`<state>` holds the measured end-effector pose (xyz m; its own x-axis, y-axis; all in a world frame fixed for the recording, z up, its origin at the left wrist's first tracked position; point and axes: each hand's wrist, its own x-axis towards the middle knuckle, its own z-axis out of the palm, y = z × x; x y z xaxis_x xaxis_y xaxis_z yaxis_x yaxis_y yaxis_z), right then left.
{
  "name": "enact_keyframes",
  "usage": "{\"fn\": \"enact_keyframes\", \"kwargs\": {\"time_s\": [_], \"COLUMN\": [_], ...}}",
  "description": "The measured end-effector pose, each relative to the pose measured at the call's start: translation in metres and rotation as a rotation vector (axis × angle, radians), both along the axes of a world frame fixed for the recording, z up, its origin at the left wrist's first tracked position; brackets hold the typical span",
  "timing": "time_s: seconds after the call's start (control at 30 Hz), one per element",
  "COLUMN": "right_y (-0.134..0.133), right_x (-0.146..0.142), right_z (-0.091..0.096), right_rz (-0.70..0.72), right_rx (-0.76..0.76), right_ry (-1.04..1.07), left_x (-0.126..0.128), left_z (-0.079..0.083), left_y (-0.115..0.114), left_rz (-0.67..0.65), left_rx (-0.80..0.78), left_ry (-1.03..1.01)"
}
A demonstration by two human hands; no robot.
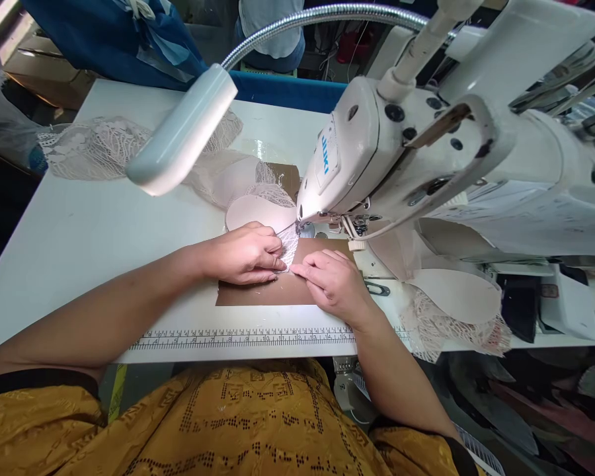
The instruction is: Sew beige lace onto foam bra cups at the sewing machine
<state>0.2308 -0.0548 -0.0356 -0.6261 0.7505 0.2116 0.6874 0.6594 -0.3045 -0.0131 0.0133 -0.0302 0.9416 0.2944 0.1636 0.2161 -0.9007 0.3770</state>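
Observation:
A strip of white lace [290, 242] runs from the sewing machine's needle area toward me, beside a pale bra cup [258, 213]. My left hand [245, 254] is closed at the lace's left edge, its thumb and fingertips pinching it. From the other side my right hand [334, 283] pinches the near end of the lace, fingertips almost meeting those of the left. Under both hands lies a brown sheet [258, 295] on the table. The sewing machine [350, 145] stands just beyond, its needle mostly hidden from this angle.
A lamp [183, 132] on a bendy metal neck hangs over the table's left half. More lace [96, 147] lies at the back left. Right of the machine rest another cup [456, 294] with lace and small scissors [377, 289]. A ruler strip [248, 338] lines the front edge.

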Motion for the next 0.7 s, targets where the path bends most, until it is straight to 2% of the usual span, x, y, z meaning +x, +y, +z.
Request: {"fn": "enact_keyframes", "kwargs": {"time_s": [0.3,0.47,0.7], "right_y": [-0.001,-0.001,-0.001], "right_x": [-0.005,-0.004,-0.006], "right_z": [0.0,0.0,0.001], "right_rz": [0.036,0.039,0.005], "right_rx": [0.073,0.06,0.066], "right_ry": [-0.092,-0.073,-0.075], "left_x": [0.004,0.01,0.015], "left_z": [0.003,-0.007,-0.01], "left_y": [0.001,0.006,0.006], "left_rz": [0.051,0.144,0.141], "left_rx": [-0.009,0.092,0.161], "left_ry": [-0.061,-0.068,-0.021]}}
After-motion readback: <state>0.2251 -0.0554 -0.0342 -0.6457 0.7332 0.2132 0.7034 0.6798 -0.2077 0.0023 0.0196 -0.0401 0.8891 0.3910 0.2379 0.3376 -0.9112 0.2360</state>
